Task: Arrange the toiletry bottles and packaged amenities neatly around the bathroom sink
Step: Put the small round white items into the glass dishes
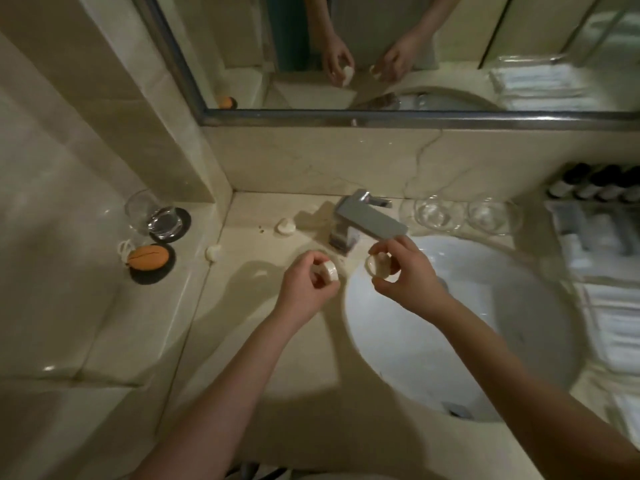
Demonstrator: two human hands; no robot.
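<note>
Left hand: the left hand (pixel 308 277) is pinching a small round white packet (pixel 329 270), fingers curled round it, and is holding it just above the worktop (pixel 263 341), close to the sink's left rim.
Right hand: the right hand (pixel 407 271) is gripping a second round packet (pixel 377 266), clamped between thumb and fingers, and is hovering over the back-left edge of the sink (pixel 467 341), just in front of the tap (pixel 367 220).
Loose packets: a back packet (pixel 285 226) is lying near the worktop's back edge, left of the tap; an edge packet (pixel 213 252) is sitting at the worktop's left edge, well apart from it.
Bottles: the dark bottles (pixel 595 185) are standing in a row at the back right corner, beside two glass bowls (pixel 438 213).
Step in hand: by the look of it, the person is dealing with the round packets, one in each hand, and neither is being set down yet.
Next move: it is probably calling for both packets to go down flat on the worktop left of the tap, lined up with the two loose ones. The right hand is needing care here, since its packet is hanging over the basin and could drop in.
</note>
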